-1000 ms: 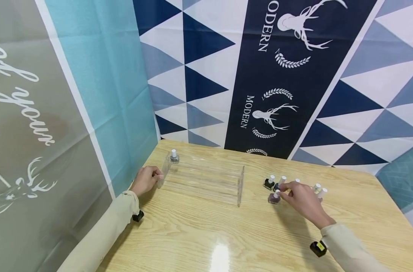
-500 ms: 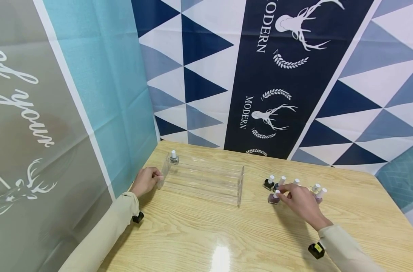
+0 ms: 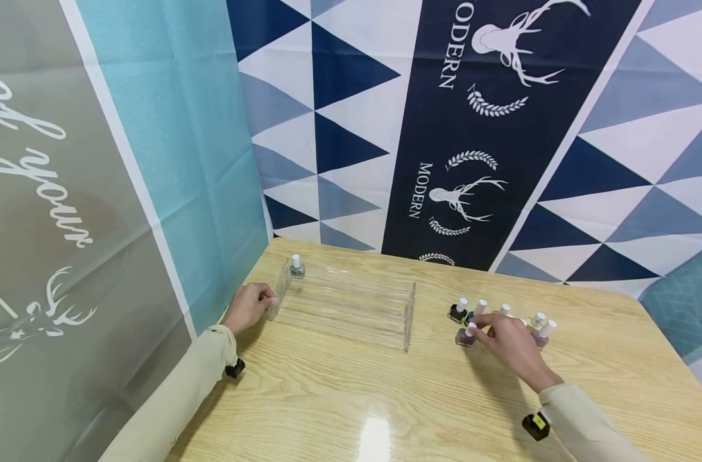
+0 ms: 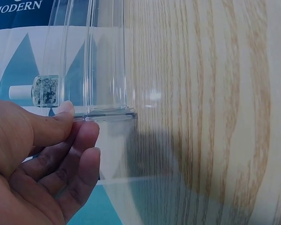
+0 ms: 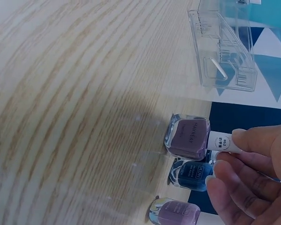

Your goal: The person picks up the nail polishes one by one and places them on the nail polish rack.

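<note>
My left hand (image 3: 249, 307) pinches the left end panel of a clear acrylic rack (image 3: 345, 301), thumb on one side and fingers on the other in the left wrist view. One nail polish bottle with a white cap and speckled grey glass (image 4: 46, 91) stands on the rack's back step at the left. At the right, my right hand (image 3: 508, 340) pinches the white cap of a mauve nail polish bottle (image 5: 189, 137) between thumb and fingers. Right beside it are a blue bottle (image 5: 192, 174) and a lilac bottle (image 5: 178, 212).
A black-looking polish bottle (image 3: 457, 312) stands left of the right hand. More white-capped bottles, among them a yellowish one (image 3: 537, 321) and a lilac one (image 3: 543, 335), stand behind and beyond that hand. Printed cloth (image 3: 328, 128) hangs along the wooden table's (image 3: 328, 398) back and left edges.
Both hands keep their holds in nearly the same places. The right wrist shifts very slightly; the mauve bottle and the rack stay where they were.
</note>
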The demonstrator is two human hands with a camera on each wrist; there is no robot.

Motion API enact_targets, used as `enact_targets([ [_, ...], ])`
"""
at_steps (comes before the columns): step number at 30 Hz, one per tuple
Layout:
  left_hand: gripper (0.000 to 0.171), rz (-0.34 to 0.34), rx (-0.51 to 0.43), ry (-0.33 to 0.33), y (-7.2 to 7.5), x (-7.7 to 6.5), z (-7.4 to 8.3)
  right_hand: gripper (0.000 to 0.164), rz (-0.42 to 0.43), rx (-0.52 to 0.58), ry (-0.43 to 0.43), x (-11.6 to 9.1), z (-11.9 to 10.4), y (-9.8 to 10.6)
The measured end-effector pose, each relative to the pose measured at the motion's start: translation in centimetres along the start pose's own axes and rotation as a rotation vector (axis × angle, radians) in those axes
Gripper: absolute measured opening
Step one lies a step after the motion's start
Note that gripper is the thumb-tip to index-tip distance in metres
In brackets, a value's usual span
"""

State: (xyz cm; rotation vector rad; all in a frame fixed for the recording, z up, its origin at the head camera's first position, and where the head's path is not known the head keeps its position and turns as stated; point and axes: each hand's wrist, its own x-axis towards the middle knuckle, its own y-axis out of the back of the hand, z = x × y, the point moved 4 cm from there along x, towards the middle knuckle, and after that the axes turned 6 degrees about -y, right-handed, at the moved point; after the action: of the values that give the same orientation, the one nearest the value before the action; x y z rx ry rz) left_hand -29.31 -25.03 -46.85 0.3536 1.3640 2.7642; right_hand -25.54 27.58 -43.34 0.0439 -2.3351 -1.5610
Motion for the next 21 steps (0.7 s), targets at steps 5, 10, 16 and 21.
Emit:
enact_targets([
  [5, 0.007, 0.001, 0.0, 0.005, 0.03, 0.01, -0.02, 0.013, 0.022, -0.005, 0.018, -0.06, -0.18, 0.1],
  [10, 0.008, 0.002, -0.006, 0.008, 0.06, 0.06, 0.07, 0.012, 0.031, -0.005, 0.023, -0.22, -0.19, 0.22],
  [16, 0.008, 0.0, -0.021, 0.005, 0.06, 0.01, 0.07, 0.011, 0.017, 0.0, 0.025, -0.32, -0.15, 0.32],
  [21, 0.009, 0.002, -0.016, 0.001, 0.09, 0.05, 0.04, 0.014, 0.032, -0.007, 0.026, -0.35, -0.27, 0.67],
])
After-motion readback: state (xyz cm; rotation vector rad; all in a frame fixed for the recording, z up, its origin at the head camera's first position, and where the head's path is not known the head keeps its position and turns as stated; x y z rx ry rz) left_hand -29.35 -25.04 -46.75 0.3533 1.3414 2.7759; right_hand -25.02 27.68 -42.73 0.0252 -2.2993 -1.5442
